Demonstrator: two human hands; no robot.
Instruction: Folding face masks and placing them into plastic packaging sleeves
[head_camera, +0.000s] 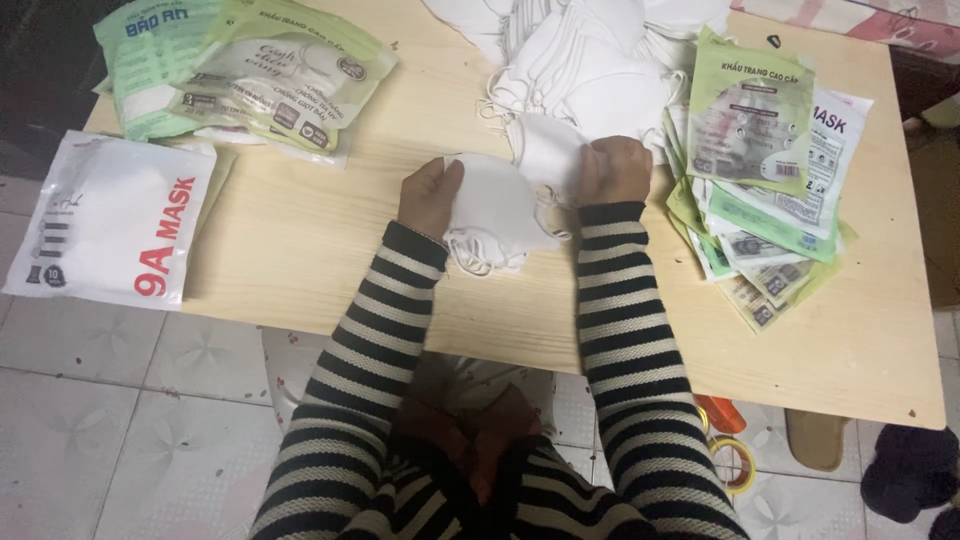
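A small stack of white face masks (497, 215) lies on the light wooden table (300, 250) in front of me. My left hand (428, 196) grips the stack's left edge, thumb on top. My right hand (612, 168) is closed on the top right part of the stack, beside a larger heap of loose white masks (580, 60) at the back middle of the table. Both my arms wear black-and-cream striped sleeves. White ear loops hang out under the held stack.
Green printed mask packets (250, 70) lie at the back left. A white pouch with red lettering (110, 215) overhangs the table's left edge. A fanned pile of green and white packets (765, 170) sits at the right. A tape roll (735, 460) and a slipper (815, 440) lie on the tiled floor.
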